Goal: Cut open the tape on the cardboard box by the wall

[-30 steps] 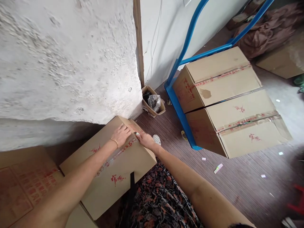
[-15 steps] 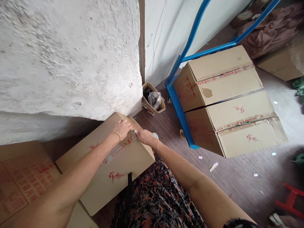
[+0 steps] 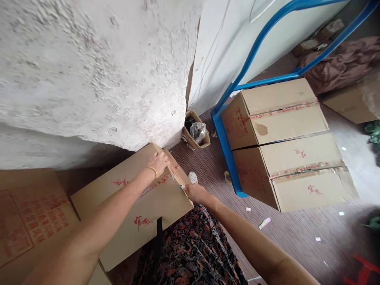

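Note:
A cardboard box (image 3: 172, 206) with red printing lies in front of me, and red-printed tape (image 3: 158, 182) runs along its top seam. My left hand (image 3: 158, 163), with a thin bracelet at the wrist, rests on the top close to the box's far end, fingers spread and slightly bent over the edge. At the right end of the box, low by the near corner, is my right hand (image 3: 196, 192). Its fingers are closed around something small and whitish, mostly hidden. The end face (image 3: 177, 173) between the hands also carries red-printed tape.
A blue hand truck (image 3: 228, 158) carries two taped cartons (image 3: 297, 154) on the right. A small open box (image 3: 204, 143) with clear plastic stands by the rough white wall (image 3: 133, 79). Another printed carton (image 3: 32, 213) is at left. Paper scraps dot the striped floor (image 3: 237, 241).
My right hand has moved from beside my left hand down and right along the box end, away from the top seam. My left hand stays on the top. The view has shifted slightly.

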{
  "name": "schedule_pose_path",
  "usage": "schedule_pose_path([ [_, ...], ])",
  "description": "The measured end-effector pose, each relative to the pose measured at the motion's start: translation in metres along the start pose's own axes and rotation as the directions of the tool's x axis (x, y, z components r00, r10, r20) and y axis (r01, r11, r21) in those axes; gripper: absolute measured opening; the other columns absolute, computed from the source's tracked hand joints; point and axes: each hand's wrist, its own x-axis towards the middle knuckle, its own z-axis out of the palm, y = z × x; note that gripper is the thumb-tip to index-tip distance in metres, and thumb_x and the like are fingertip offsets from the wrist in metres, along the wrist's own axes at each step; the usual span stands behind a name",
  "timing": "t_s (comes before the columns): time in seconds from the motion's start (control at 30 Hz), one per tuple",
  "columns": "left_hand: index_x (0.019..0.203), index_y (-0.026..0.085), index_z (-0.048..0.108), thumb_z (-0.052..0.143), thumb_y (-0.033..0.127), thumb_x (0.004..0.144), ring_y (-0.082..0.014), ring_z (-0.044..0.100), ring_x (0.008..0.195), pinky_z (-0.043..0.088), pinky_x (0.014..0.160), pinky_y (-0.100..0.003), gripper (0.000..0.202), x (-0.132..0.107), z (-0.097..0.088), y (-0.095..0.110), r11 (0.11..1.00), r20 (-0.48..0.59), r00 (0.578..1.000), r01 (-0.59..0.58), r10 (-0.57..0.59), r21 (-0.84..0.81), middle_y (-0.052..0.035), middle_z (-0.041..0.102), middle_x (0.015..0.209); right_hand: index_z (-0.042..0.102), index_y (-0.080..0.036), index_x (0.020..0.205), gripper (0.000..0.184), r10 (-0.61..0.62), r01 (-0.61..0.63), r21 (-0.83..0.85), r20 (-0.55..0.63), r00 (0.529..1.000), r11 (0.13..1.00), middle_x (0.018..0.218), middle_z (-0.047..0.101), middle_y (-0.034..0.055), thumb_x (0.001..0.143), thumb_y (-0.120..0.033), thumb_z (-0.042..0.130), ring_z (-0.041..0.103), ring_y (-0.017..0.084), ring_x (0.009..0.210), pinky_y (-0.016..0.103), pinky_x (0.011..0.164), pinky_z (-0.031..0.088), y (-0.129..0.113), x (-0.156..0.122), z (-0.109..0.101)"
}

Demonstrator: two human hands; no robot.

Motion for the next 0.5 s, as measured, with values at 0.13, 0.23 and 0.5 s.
schedule_pose_path([
  [0.13, 0.091, 0.020, 0.067, 0.044, 0.002, 0.079, -0.0263, 0.046, 0.105, 0.038, 0.084, -0.043, 0.032, 0.000, -0.002, 0.002, 0.998, -0.019, 1.000, 0.013, -0.014, -0.067, -0.0092, 0.064, 0.102, 0.068, -0.014, 0.102, 0.039, -0.001, 0.001, -0.006, 0.035, 0.999, 1.000, 0.104, 0.070, 0.0163, 0.099, -0.034, 0.034, 0.065, 0.026, 0.102, 0.031, 0.082, 0.048, 0.002, -0.005, -0.004],
  [0.23, 0.097, 0.022, 0.068, 0.042, 0.003, 0.082, -0.0246, 0.047, 0.107, 0.041, 0.087, -0.041, 0.036, -0.013, 0.003, 0.011, 0.988, -0.047, 0.996, 0.069, -0.076, -0.135, -0.0079, 0.064, 0.109, 0.067, -0.016, 0.099, 0.037, 0.008, -0.007, -0.028, 0.037, 0.999, 1.000, 0.102, 0.070, 0.0154, 0.098, -0.034, 0.034, 0.066, 0.026, 0.100, 0.030, 0.077, 0.048, 0.005, -0.012, -0.008],
  [0.5, 0.129, 0.030, 0.055, 0.052, 0.019, 0.081, -0.0311, 0.035, 0.133, 0.025, 0.110, -0.058, 0.050, -0.169, 0.076, 0.018, 0.703, -0.062, 0.721, 0.647, -0.690, -0.296, -0.0099, 0.040, 0.147, 0.056, -0.022, 0.087, 0.041, 0.095, -0.093, 0.019, -0.216, 0.972, 0.996, 0.084, 0.070, 0.0118, 0.097, -0.036, 0.019, 0.068, 0.027, 0.082, 0.032, 0.062, 0.043, 0.040, -0.013, 0.016],
])
